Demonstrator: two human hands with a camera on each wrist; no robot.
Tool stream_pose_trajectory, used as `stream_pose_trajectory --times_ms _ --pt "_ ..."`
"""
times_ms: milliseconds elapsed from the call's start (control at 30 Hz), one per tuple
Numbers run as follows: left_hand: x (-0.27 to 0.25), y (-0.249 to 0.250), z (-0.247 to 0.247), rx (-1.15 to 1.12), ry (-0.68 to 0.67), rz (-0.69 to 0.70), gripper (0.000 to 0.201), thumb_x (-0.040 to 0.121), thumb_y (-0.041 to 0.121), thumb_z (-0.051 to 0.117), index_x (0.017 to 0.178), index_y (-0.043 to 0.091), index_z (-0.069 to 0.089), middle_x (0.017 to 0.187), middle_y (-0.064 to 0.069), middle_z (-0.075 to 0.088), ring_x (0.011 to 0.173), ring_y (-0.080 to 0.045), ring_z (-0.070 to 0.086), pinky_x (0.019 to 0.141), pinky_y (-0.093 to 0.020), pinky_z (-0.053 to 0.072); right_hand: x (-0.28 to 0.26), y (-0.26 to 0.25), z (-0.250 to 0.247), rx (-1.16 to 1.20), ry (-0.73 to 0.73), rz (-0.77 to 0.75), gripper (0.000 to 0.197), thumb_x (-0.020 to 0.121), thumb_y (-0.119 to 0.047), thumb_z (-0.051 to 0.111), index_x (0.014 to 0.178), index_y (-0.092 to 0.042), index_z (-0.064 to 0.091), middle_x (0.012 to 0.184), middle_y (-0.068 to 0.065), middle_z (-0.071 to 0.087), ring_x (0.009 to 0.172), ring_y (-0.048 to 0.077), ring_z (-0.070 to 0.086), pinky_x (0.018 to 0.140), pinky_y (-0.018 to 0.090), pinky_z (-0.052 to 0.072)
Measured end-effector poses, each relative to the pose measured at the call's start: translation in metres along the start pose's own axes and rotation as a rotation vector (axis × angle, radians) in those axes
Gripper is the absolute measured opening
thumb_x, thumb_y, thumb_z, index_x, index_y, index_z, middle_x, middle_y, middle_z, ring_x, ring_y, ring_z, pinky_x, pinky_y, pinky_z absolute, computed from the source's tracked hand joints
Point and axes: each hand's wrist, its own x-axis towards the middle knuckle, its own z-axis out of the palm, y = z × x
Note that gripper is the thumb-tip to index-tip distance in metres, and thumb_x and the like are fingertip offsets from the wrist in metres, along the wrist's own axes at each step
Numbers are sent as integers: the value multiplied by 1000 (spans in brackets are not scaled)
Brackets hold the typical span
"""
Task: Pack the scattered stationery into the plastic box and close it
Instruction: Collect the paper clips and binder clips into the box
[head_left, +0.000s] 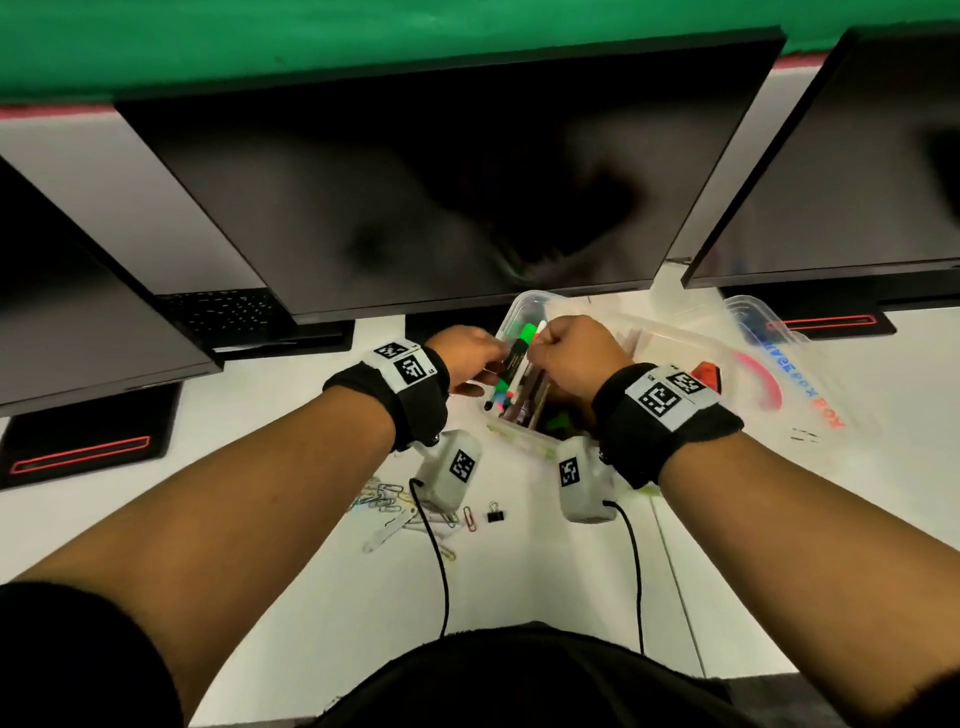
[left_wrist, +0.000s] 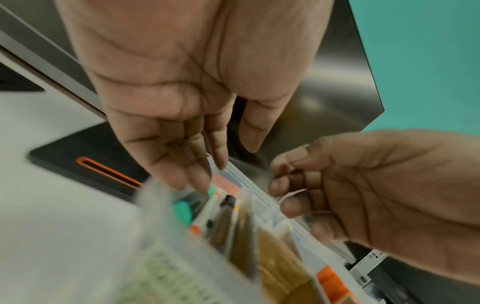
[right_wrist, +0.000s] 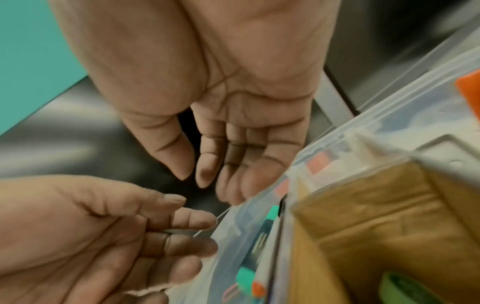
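Observation:
The clear plastic box (head_left: 508, 321) stands open under the middle monitor, filled with markers (head_left: 519, 358), pens and brown packets (right_wrist: 363, 216). Both hands hover over its left end. My left hand (head_left: 480, 364) reaches in from the left; in the left wrist view its (left_wrist: 223, 164) straight fingertips touch a green marker cap (left_wrist: 211, 189). My right hand (head_left: 566, 348) hangs just right of the markers. Its (right_wrist: 205, 181) fingers are loosely curled by the box's far wall and hold nothing that I can see. The box's lid (head_left: 769, 364) lies on the table to the right.
Several paper clips (head_left: 384, 499) and a black binder clip (head_left: 495, 512) lie on the white table near me. Three dark monitors (head_left: 441, 197) overhang the back of the table, their black bases at left and right. An orange latch (left_wrist: 335, 286) sits on the box's end.

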Motion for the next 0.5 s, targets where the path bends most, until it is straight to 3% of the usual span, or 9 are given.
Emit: stream_pose_trajectory --times_ms 100,267,333,400,500 --pt "-10 -28 -26 103 44 35 16 94 18 48 106 14 58 97 -4 61 81 -15 59 69 -23 46 -10 -17 33 -126 -107 -134 17 86 -14 54 71 -10 61 81 11 62 81 26 58 73 29 45" --pt "-22 -87 -68 330 127 8 15 89 17 56 103 18 63 99 -3 65 86 -16 61 71 -24 49 -22 -23 91 -285 -248 -289 16 88 -13 52 87 -9 67 91 6 67 83 19 56 71 22 36" --pt "-27 -110 -80 501 104 -11 21 88 16 59 109 14 64 104 -6 67 89 -20 61 73 -23 46 -24 -21 110 -355 -332 -325 21 88 -10 50 95 -10 69 103 6 69 96 21 59 75 22 38" --pt "-31 -136 -90 620 53 -37 24 88 13 58 111 11 63 112 -9 66 103 -25 61 84 -27 46 -26 -17 130 -423 -443 -343 27 87 -8 49 105 -13 70 112 4 68 106 21 59 86 24 41" --pt "-38 -168 -96 767 5 -16 27 89 16 57 115 11 63 120 -8 64 115 -25 56 95 -27 41 -31 -5 159 -533 -593 -376 31 89 -16 52 117 -17 66 119 6 64 111 24 57 96 31 44"
